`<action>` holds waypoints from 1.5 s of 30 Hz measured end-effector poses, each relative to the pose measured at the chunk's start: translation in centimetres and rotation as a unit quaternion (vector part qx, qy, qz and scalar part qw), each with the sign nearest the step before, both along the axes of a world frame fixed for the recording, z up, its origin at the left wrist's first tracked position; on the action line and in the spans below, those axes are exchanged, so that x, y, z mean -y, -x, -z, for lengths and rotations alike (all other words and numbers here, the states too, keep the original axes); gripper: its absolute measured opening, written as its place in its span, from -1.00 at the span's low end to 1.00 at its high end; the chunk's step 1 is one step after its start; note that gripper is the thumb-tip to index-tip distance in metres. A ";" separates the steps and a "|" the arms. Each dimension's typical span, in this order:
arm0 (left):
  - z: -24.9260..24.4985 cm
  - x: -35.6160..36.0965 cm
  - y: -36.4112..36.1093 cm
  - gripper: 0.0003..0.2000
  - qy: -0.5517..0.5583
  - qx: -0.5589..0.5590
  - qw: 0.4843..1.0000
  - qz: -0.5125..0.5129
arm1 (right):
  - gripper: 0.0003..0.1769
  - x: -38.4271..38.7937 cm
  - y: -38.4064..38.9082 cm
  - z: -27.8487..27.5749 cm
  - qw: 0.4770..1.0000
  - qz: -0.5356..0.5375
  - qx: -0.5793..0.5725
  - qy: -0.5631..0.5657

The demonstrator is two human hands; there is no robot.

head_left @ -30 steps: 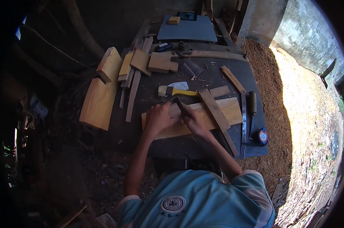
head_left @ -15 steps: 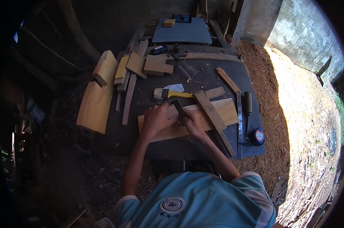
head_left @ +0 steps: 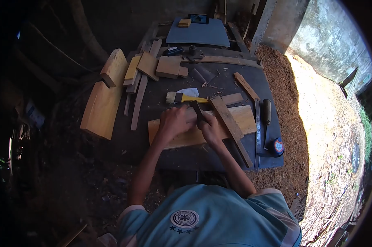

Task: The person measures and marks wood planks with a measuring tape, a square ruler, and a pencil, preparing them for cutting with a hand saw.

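Note:
My left hand (head_left: 173, 122) is closed round a small wood block (head_left: 190, 115) above a pale board (head_left: 245, 118) that lies across the near part of the dark table. In my right hand (head_left: 209, 128) is a dark flat tool (head_left: 197, 110), tilted and touching or very near the block's right end. A narrow wooden strip (head_left: 227, 117) crosses the board to the right of my right hand. Just beyond my hands lies a brush (head_left: 190, 99) with a yellow handle, beside a white paper (head_left: 188, 92).
Wood pieces (head_left: 147, 66) and long strips stand at the left of the table (head_left: 169, 160). On the right are a metal ruler (head_left: 258, 136), a handled tool (head_left: 267, 112) and a tape measure (head_left: 277, 146). A blue-grey panel (head_left: 198, 35) lies at the back.
The dark tool in my right hand has shifted right and stands more upright. Both my hands have moved slightly to the right. The whole view has shifted a little.

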State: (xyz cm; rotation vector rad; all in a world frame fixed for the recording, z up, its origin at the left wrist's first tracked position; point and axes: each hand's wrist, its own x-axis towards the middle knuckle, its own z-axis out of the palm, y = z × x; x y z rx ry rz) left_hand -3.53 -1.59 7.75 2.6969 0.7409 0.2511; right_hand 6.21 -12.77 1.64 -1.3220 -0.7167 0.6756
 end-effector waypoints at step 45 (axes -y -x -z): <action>-3.8 3.1 4.0 -0.48 0.497 0.393 0.764 0.121 | -0.36 2.3 -2.1 -3.8 0.979 -0.033 0.195 -0.047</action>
